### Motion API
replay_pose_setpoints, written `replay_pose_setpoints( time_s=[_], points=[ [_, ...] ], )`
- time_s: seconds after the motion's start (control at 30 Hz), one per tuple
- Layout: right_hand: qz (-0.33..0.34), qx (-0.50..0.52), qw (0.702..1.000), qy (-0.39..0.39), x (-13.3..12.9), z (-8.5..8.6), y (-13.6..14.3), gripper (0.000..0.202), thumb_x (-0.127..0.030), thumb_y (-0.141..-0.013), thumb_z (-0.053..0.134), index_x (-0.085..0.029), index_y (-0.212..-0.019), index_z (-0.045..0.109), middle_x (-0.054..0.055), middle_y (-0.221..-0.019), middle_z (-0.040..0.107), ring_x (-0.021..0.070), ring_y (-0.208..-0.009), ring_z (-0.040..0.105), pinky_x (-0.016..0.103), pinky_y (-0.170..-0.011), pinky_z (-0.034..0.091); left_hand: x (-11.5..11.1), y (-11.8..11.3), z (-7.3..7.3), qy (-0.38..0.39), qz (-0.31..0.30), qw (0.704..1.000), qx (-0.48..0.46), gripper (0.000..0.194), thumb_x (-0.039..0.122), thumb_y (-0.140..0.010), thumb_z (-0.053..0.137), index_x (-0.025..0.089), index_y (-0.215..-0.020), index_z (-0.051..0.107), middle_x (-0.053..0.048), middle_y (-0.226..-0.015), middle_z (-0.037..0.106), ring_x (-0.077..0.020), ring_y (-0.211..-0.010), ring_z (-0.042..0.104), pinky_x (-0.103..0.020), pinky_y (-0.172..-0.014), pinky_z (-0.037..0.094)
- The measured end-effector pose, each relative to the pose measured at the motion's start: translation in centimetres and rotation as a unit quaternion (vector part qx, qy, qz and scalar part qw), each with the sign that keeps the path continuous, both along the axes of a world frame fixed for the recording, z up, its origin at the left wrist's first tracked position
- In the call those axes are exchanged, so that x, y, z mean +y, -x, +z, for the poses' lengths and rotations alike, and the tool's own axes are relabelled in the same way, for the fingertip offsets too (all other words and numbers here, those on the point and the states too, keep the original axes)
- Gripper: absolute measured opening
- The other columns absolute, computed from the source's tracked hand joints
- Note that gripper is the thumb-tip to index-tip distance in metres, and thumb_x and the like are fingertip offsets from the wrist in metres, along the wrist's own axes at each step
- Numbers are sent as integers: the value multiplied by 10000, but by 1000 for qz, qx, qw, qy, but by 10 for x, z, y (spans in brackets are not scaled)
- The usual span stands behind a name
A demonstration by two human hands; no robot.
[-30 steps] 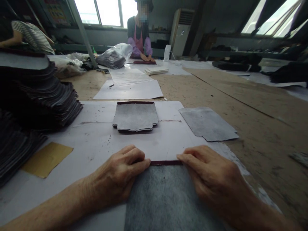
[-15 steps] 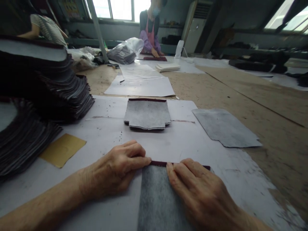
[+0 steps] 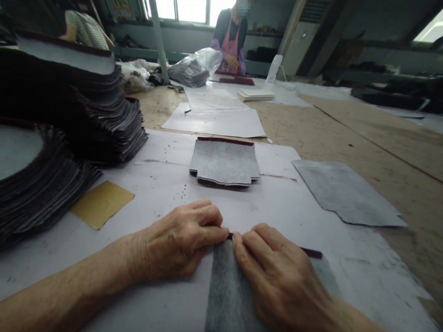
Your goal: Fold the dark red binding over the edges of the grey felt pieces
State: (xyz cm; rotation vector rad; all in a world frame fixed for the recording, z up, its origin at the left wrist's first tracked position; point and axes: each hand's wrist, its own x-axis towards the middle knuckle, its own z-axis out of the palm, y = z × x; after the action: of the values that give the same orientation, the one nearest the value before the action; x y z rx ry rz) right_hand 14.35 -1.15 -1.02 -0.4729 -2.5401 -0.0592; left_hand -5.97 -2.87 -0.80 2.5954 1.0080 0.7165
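A grey-backed sheet (image 3: 226,286) lies in front of me, with a narrow dark red strip folded over along its far edge. My left hand (image 3: 188,240) pinches the far left corner of this edge, fingers curled. Close beside it, my right hand (image 3: 284,272) has its fingers bunched together and pressed on the strip, covering much of the sheet. Only a short bit of red shows between the two hands, and more emerges right of my right hand. Beyond them rests a small pile of similar grey pieces (image 3: 224,161) with a dark red far edge.
Tall stacks of dark-edged pieces (image 3: 114,124) stand at the left, near a yellow card (image 3: 103,204). A single grey piece (image 3: 346,193) lies at the right. White sheets (image 3: 214,121) and a plastic bag (image 3: 195,67) are farther back. Across the table stands a person in a pink apron (image 3: 230,50).
My right hand has slid left along the red strip, close to my left hand, which keeps its corner. The view has shifted. The person opposite has lifted their hands off a dark red piece.
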Motion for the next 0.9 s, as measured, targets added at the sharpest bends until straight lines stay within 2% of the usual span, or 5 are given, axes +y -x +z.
replay_pose_setpoints(
  time_s=[0.1,0.17,0.27,0.37,0.9],
  points=[
    [9,7,1000,3,-1,-5,0,289,-21,-776,340,-47,-786,627,109,-692,529,179,-646,427,327,-560,438,0,5,7,26,16,998,-57,294,17,-784,431,118,-987,618,-64,-839,573,-129,-762,524,-242,-702,451],
    [12,5,1000,9,0,-6,-2,297,-22,-780,339,-31,-848,628,111,-704,528,181,-662,433,329,-573,447,0,9,14,56,30,995,-77,222,60,-798,468,119,-916,647,-38,-734,574,-103,-659,526,-211,-623,437],
    [16,8,1000,20,3,-5,-3,299,-27,-787,341,-36,-890,621,94,-690,520,177,-652,436,317,-554,441,-2,12,24,143,-2,989,-38,177,104,-769,515,135,-825,679,4,-571,521,-91,-534,491,-205,-536,398],
    [18,3,999,37,4,-6,-3,332,-34,-784,358,-24,-1017,594,91,-709,528,180,-657,441,322,-553,446,-3,13,27,191,-39,981,14,187,131,-745,539,160,-851,690,4,-571,523,-109,-557,507,-214,-549,403],
    [10,-16,999,47,8,-2,-4,357,-60,-794,381,-78,-1090,579,111,-820,549,193,-746,467,322,-578,479,-4,15,23,181,-27,983,34,178,96,-710,585,186,-825,688,11,-661,614,-103,-591,548,-199,-560,415]
  ],
)
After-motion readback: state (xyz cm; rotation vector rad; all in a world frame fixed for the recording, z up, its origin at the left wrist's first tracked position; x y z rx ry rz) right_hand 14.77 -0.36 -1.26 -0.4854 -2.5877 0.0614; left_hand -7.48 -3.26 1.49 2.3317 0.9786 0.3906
